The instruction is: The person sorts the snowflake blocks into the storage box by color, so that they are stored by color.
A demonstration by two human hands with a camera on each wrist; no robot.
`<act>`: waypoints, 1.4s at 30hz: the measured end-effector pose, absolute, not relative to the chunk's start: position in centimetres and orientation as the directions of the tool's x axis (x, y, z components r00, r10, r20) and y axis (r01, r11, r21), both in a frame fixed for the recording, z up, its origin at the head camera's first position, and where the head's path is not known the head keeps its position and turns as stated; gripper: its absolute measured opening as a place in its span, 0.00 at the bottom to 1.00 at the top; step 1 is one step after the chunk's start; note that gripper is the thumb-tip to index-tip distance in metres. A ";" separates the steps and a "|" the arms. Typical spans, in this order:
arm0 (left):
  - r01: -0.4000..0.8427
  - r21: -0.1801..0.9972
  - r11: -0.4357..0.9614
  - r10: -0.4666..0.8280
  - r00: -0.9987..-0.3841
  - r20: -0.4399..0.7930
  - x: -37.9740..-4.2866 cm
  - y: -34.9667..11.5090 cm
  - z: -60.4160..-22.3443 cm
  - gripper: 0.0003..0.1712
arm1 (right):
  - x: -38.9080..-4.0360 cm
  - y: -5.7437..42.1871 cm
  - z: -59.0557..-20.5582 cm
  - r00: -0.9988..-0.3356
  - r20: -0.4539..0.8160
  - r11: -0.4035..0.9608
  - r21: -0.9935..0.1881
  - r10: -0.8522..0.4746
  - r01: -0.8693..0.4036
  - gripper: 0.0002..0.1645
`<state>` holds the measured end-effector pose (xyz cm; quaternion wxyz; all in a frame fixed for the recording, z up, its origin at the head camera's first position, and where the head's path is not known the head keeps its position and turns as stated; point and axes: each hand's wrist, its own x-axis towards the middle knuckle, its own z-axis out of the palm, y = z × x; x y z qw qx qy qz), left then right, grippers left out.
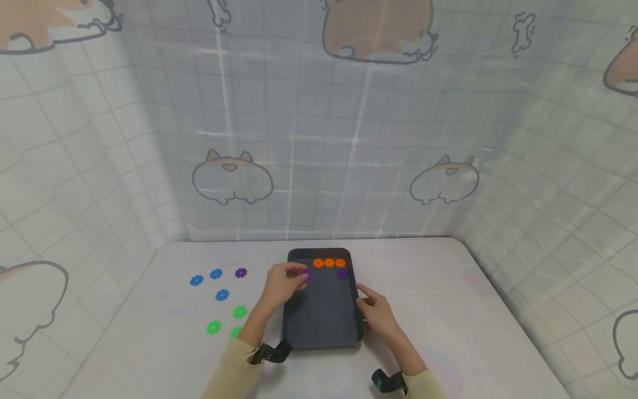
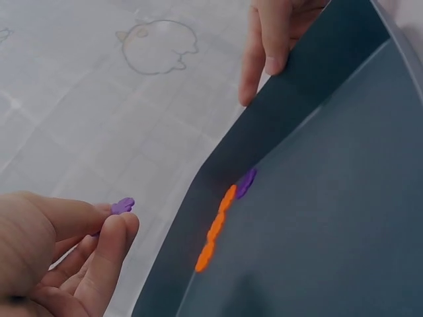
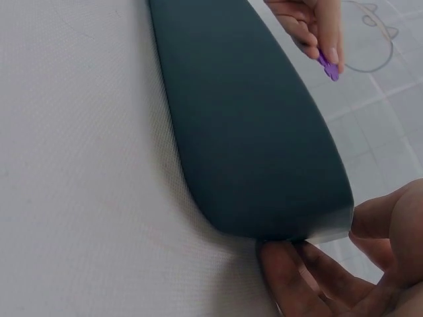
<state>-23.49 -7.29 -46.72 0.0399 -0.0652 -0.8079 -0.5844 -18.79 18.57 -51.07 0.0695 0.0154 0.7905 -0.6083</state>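
My left hand [image 1: 283,285] pinches a purple flower-shaped piece [image 2: 123,206] between thumb and fingers, over the upper left part of a dark grey tray [image 1: 324,318]. At the tray's right side, my right hand [image 1: 380,315] holds the wall, its thumb by the rim and fingers against the outside. Inside the tray, a row of three orange flower-shaped pieces [image 1: 329,262] lies near the far end. Just below the row's right end is another purple piece [image 1: 341,274]. The left wrist view shows this piece and the orange row close to the tray wall.
Left of the tray, the white table [image 1: 164,343] bears three blue pieces [image 1: 221,295], one purple flower piece [image 1: 241,272] and several green pieces [image 1: 214,327]. My left forearm partly covers a green one. A patterned curtain [image 1: 319,138] encloses the back and sides.
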 end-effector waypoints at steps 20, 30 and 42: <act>0.093 0.964 0.251 0.032 -0.996 0.088 -26.5 -4.8 -47.7 0.08 | -19.1 18.6 -51.6 -0.992 -0.117 0.289 -0.952 -0.039 0.101 0.27; 0.029 0.986 0.164 0.085 -0.996 0.015 -27.7 -3.4 -48.1 0.08 | -19.2 18.7 -51.7 -0.992 -0.124 0.301 -0.947 -0.034 0.108 0.27; -0.048 0.981 0.189 0.030 -0.998 -0.055 -28.9 -2.3 -49.1 0.06 | -19.1 18.6 -51.5 -0.993 -0.106 0.291 -0.953 -0.050 0.087 0.27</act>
